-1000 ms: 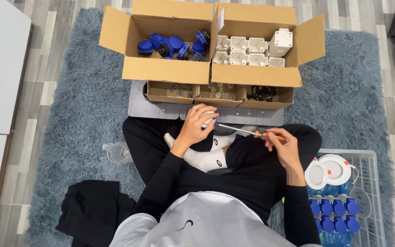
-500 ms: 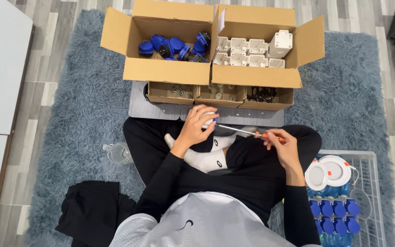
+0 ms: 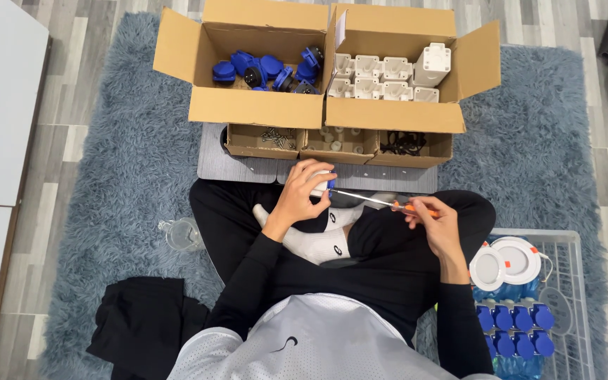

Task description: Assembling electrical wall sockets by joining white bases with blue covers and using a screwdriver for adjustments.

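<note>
your left hand (image 3: 304, 197) is curled shut around a small white and blue part (image 3: 323, 184), held just above your crossed legs and in front of the row of small cardboard trays (image 3: 336, 144). your wrist is bent so the fingers wrap the part from the left. the screwdriver (image 3: 374, 202) lies nearly level, its long axis running left to right, tip pointing left into the part, orange handle at the right end. your right hand (image 3: 434, 224) is closed on that handle, forearm angled down toward the wire basket (image 3: 571, 281) at your right side.
</note>
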